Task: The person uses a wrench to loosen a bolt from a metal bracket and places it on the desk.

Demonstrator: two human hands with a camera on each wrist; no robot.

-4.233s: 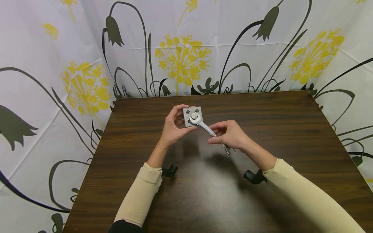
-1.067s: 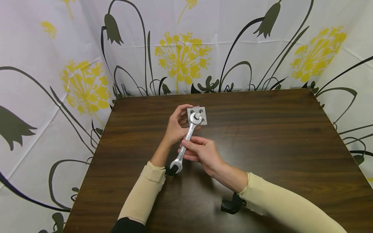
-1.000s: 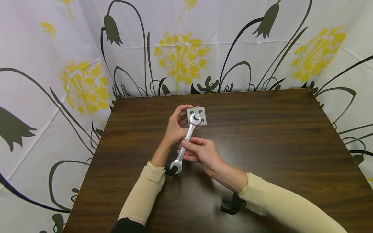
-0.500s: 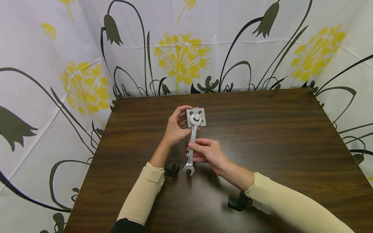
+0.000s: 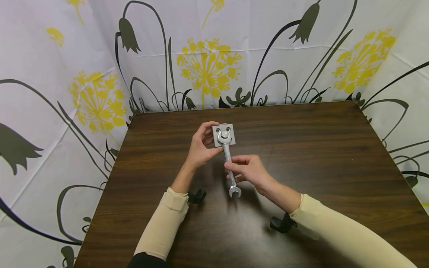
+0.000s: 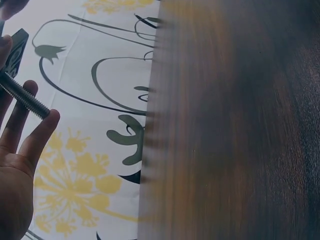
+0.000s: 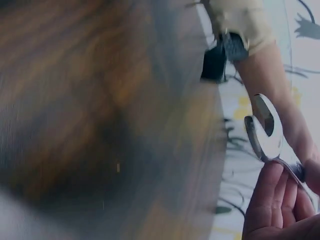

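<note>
My left hand (image 5: 199, 150) grips a square grey metal plate (image 5: 232, 136) with holes near its corners, holding it up over the table by its left side. A bolt head (image 5: 225, 134) shows on the plate's face, and in the left wrist view its threaded shank (image 6: 31, 101) sticks out behind, near the fingertips. An open-end wrench (image 5: 226, 152) sits around the bolt head, its handle slanting down toward me. My right hand (image 5: 253, 172) pinches the handle between thumb and fingers. The wrench's free end (image 7: 270, 142) stands out beyond the hand in the right wrist view.
A dark wood-grain table (image 5: 318, 156) lies under both hands. Behind it and at the sides hangs a white curtain (image 5: 261, 22) with yellow and grey flowers. Black wrist mounts (image 5: 282, 223) stick out below both forearms.
The wrench's free end has swung from lower left to slightly right of straight down, and my right hand has moved right with it. The plate has shifted slightly left in my left hand.
</note>
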